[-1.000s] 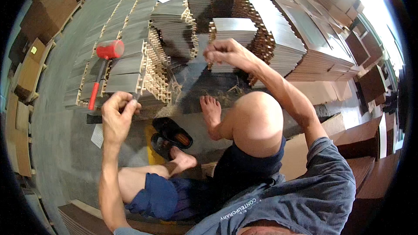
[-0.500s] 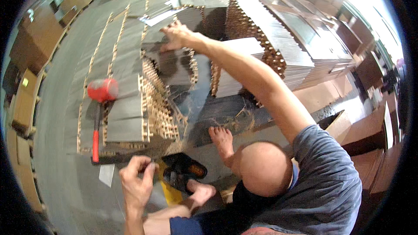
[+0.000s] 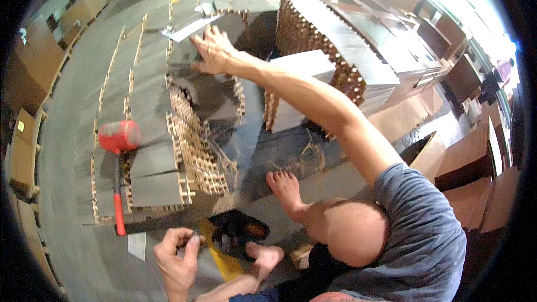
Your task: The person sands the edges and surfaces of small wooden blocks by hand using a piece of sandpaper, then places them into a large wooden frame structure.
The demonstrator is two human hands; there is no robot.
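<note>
Fingers [image 3: 211, 32] of the right hand [image 3: 215, 53] are spread over the stack [image 3: 215, 81] of grey panels, beyond the straw-like scraps; whether they touch it, I cannot tell. The left hand [image 3: 180, 257] hangs near the slippers [image 3: 240, 230], thumb and forefinger pressed together, perhaps on something too small to tell. A good reach here likely calls for a flat palm and even pressure, since toothed edges [image 3: 239, 100] could snag on neighbouring panels. Better to stay clear of the paper [image 3: 193, 27] just beside the fingertips, and of the mallet [image 3: 119, 136] lying on the left-hand panels. The bare foot [image 3: 285, 187] should stand steady, well away from the scraps [image 3: 310, 156].
</note>
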